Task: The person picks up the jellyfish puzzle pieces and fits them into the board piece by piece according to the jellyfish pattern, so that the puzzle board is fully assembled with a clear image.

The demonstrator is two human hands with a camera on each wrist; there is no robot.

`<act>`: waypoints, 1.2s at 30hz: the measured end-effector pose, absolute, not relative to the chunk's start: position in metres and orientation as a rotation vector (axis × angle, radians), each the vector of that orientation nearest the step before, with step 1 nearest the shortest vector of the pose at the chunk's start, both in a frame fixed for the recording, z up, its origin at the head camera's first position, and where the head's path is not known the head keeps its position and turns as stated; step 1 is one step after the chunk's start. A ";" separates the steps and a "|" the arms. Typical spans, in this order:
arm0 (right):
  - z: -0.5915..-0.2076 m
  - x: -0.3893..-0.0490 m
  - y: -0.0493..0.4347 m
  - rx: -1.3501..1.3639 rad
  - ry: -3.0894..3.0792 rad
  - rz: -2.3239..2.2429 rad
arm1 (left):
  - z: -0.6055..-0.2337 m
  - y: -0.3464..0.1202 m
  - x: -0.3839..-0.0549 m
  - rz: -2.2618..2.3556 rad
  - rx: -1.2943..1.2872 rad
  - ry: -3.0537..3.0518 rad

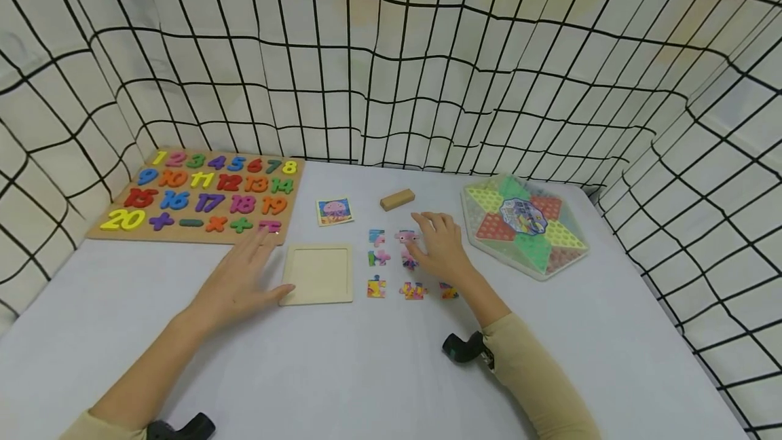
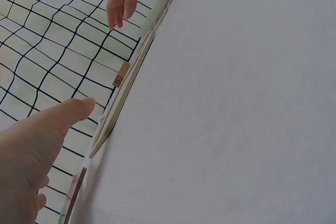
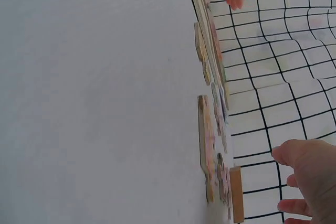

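Observation:
In the head view a square wooden puzzle tray lies on the table. My left hand is at its left side, fingers extended, the thumb by the tray's lower left edge; whether it touches cannot be told. Right of the tray jigsaw pieces are laid out, among them a yellow corner piece, a yellow-pink piece and a pink piece. Above the right-hand pieces hovers my right hand, its fingers loosely bent and holding nothing visible. It partly hides some pieces. Both hands appear raised in the wrist views.
A number board lies at the left, partly under my left fingertips in view. Behind the tray are a small picture card and a wooden block. A hexagonal game box lies right. Black netting encloses the table's back and sides.

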State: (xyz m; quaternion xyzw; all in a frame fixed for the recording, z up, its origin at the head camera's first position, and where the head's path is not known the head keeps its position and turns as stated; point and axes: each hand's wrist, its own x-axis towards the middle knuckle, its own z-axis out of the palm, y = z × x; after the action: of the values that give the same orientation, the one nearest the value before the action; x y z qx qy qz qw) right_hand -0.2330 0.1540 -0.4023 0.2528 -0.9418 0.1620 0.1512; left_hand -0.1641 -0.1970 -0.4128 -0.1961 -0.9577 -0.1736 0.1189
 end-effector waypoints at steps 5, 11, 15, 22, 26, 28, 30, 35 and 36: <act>-0.406 -0.241 0.138 0.760 -2.744 0.501 | -0.421 -0.195 -0.160 -0.532 -0.641 -2.815; -0.409 -0.249 0.119 0.741 -2.849 0.523 | -0.424 -0.195 -0.157 -0.558 -0.668 -2.837; -0.411 -0.254 0.109 0.706 -2.934 0.481 | -0.427 -0.194 -0.157 -0.601 -0.668 -2.855; -0.418 -0.265 0.099 0.674 -2.987 0.424 | -0.428 -0.193 -0.159 -0.627 -0.646 -2.911; -0.421 -0.266 0.095 0.660 -2.975 0.436 | -0.428 -0.193 -0.160 -0.612 -0.642 -2.926; -0.421 -0.266 0.093 0.649 -2.968 0.459 | -0.428 -0.193 -0.160 -0.608 -0.647 -2.924; -0.422 -0.266 0.091 0.635 -2.972 0.467 | -0.428 -0.193 -0.160 -0.605 -0.652 -2.921; -0.423 -0.265 0.089 0.608 -2.982 0.464 | -0.430 -0.193 -0.160 -0.607 -0.662 -2.913; -0.423 -0.264 0.089 0.604 -2.981 0.465 | -0.431 -0.193 -0.160 -0.610 -0.663 -2.912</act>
State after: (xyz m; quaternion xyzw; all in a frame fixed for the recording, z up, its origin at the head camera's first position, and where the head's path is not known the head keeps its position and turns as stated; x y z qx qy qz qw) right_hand -0.2643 0.0894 -0.4227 0.1960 -0.9684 0.1510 0.0323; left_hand -0.1598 -0.1933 -0.4308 -0.2174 -0.9543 -0.1998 0.0466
